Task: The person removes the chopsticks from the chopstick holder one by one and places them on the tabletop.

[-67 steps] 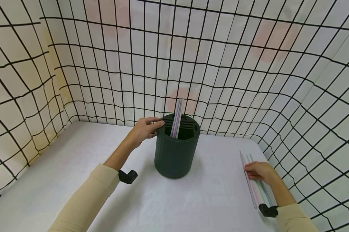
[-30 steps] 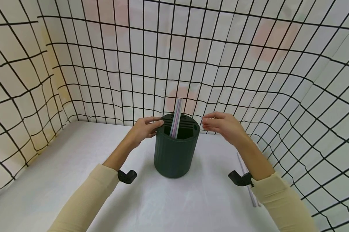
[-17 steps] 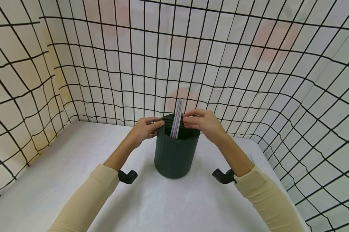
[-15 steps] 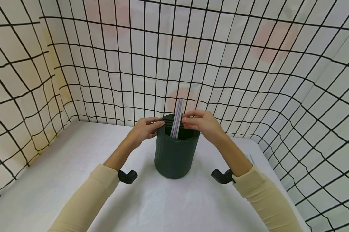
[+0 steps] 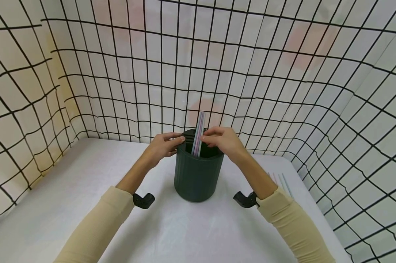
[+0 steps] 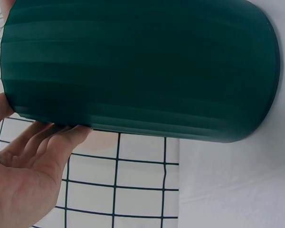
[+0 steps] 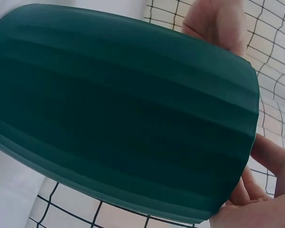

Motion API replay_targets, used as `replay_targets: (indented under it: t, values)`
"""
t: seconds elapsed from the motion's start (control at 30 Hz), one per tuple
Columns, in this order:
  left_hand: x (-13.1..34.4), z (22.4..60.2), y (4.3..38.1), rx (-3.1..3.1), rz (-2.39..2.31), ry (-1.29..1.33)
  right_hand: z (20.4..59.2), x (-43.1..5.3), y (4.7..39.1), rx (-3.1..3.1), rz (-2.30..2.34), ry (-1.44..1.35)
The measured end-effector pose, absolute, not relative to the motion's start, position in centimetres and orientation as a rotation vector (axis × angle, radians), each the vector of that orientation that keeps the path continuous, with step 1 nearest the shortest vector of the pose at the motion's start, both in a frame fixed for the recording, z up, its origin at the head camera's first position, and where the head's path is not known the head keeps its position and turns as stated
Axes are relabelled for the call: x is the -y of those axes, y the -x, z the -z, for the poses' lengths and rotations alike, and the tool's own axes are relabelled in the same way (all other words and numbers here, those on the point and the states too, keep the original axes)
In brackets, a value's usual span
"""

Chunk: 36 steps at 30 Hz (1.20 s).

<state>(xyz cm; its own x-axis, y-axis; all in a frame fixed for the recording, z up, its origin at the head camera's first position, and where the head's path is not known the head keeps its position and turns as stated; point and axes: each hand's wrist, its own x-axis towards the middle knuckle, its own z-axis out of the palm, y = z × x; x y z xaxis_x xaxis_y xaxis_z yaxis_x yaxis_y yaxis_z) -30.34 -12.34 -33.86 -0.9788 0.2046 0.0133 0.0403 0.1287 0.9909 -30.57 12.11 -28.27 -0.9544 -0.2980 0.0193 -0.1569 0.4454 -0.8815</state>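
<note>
Left grip [image 5: 162,148]: clamped on the green container [image 5: 198,180], thumb at rim, fingers on wall.
Container: upright on the white bench [image 5: 198,233].
Standing straws [image 5: 200,128]: leaning in its opening.
Right grip [image 5: 223,143]: at these straws, partly covering the opening; whether clamped, cannot tell.
Right sleeve [image 5: 293,226]: partly hides the loose straws [image 5: 287,185].
Black mesh [image 5: 354,94]: behind and at right.

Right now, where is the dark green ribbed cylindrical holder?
In the head view, the dark green ribbed cylindrical holder stands mid-picture on the white table, between the left hand and right hand, with pale slender sticks rising from it.
</note>
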Motion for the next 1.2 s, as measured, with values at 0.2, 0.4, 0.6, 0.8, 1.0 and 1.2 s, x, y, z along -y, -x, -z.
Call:
replay_targets:
  t: [0.2, 0.4, 0.6, 0.8, 1.0, 1.2]
  values:
    - [12.4, 33.9, 30.3, -2.268, -1.979, -0.245, 28.0, -11.9, 30.5, -2.514, 1.620, 0.393]
    - [12.4, 33.9, 30.2, -2.258, -1.988, -0.240, 26.1, -12.1, 29.8, -2.458, 1.733, 0.410]
    - [12.4, 33.9, 30.1, -2.265, -1.983, -0.233, 23.4, -12.8, 29.3, -2.440, 1.857, 0.450]
    - [12.4, 33.9, 30.2, -2.277, -1.973, -0.242, 20.5, -14.3, 28.5, -2.461, 1.981, 0.465]
    - [12.3, 33.9, 30.2, -2.276, -1.970, -0.240, 17.9, -16.3, 27.7, -2.342, 2.220, 0.436]
    - [12.4, 33.9, 30.2, -2.273, -1.978, -0.229, 17.1, -19.1, 27.3, -2.283, 2.325, 0.401]
